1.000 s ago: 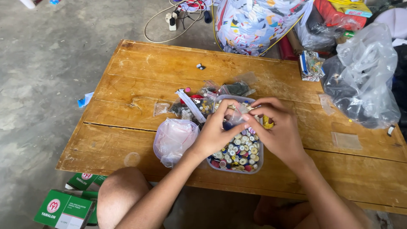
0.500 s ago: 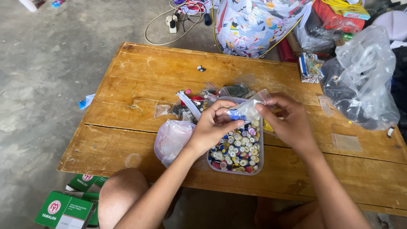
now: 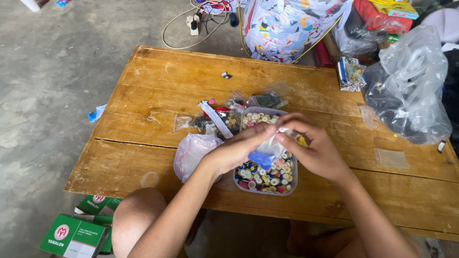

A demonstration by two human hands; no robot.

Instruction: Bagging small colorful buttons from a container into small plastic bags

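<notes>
Hands meet above the button tub (image 3: pixel 266 177): left hand (image 3: pixel 239 150) and right hand (image 3: pixel 313 148) pinch a small clear bag (image 3: pixel 268 152) between them, blue buttons inside.

Green cartons (image 3: pixel 76 234) lie below the wooden table (image 3: pixel 158 81); a clear plastic bag (image 3: pixel 411 86) rests at its right.

Looks like a home craft corner. A low wooden table (image 3: pixel 191 76) stands on a bare concrete floor (image 3: pixel 52 71), strewn with small button bags (image 3: pixel 224 117). Stuffed plastic bags (image 3: pixel 411 81) crowd the upper right of the frame.
</notes>
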